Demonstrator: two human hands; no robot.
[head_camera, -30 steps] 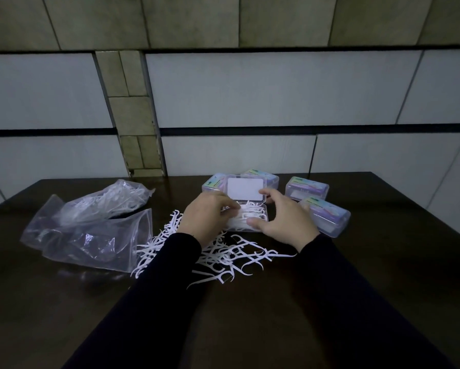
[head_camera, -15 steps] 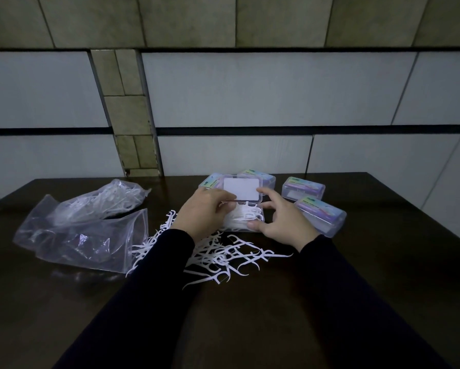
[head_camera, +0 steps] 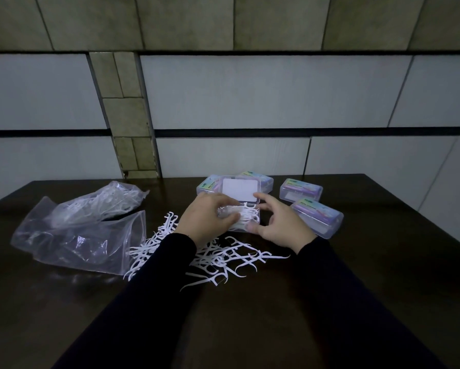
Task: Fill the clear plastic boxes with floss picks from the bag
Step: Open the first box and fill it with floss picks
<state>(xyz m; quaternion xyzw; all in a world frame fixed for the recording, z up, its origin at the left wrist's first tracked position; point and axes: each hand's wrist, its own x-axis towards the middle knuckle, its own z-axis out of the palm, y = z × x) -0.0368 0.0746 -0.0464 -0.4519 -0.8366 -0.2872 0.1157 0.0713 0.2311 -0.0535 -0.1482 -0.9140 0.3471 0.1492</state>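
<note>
While your left hand [head_camera: 206, 221] is pressing a bunch of floss picks [head_camera: 246, 214] down into the open clear box [head_camera: 239, 222] at the middle of the bench [head_camera: 383, 275], your right hand [head_camera: 279, 225] is steadying that box with its thumb and loosely spread fingers. You are packing this box, I judge; next you are needing to tuck stray picks in and swing the raised lid [head_camera: 240, 192] shut, with loose picks [head_camera: 223, 259] and the bag [head_camera: 85, 235] waiting nearby.
</note>
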